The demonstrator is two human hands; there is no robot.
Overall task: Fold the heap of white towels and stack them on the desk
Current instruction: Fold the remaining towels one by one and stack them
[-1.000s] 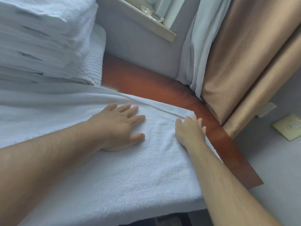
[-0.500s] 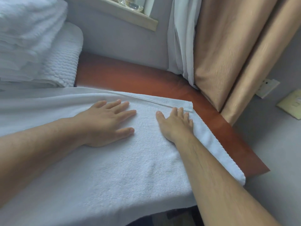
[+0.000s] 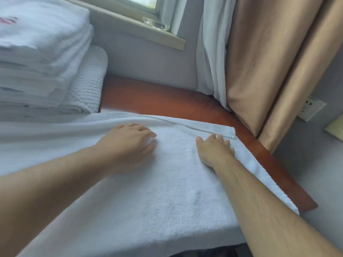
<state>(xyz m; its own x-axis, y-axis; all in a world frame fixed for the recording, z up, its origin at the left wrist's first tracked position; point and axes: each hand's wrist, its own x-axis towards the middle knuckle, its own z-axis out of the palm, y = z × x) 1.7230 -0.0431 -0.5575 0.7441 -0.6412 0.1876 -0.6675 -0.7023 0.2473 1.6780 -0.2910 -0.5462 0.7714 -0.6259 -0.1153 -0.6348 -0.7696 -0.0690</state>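
Observation:
A large white towel (image 3: 167, 197) lies spread flat over the reddish-brown desk (image 3: 167, 101), its near edge hanging over the front. My left hand (image 3: 130, 143) rests on the towel's middle with the fingers curled downward. Palm down, my right hand (image 3: 215, 147) presses the towel near its far right corner, fingers apart. A tall stack of folded white towels (image 3: 42, 58) stands at the back left of the desk, on a ribbed white mat (image 3: 87, 89).
A grey wall with a window sill (image 3: 141, 28) runs behind the desk; a small clear wrapper (image 3: 156, 24) lies on the sill. White and tan curtains (image 3: 259, 62) hang at the desk's right end. Wall sockets (image 3: 311, 110) sit on the right wall.
My left hand's fingers have curled from flat to bent on the towel. My right hand stays near the towel's far right corner. The view has shifted slightly.

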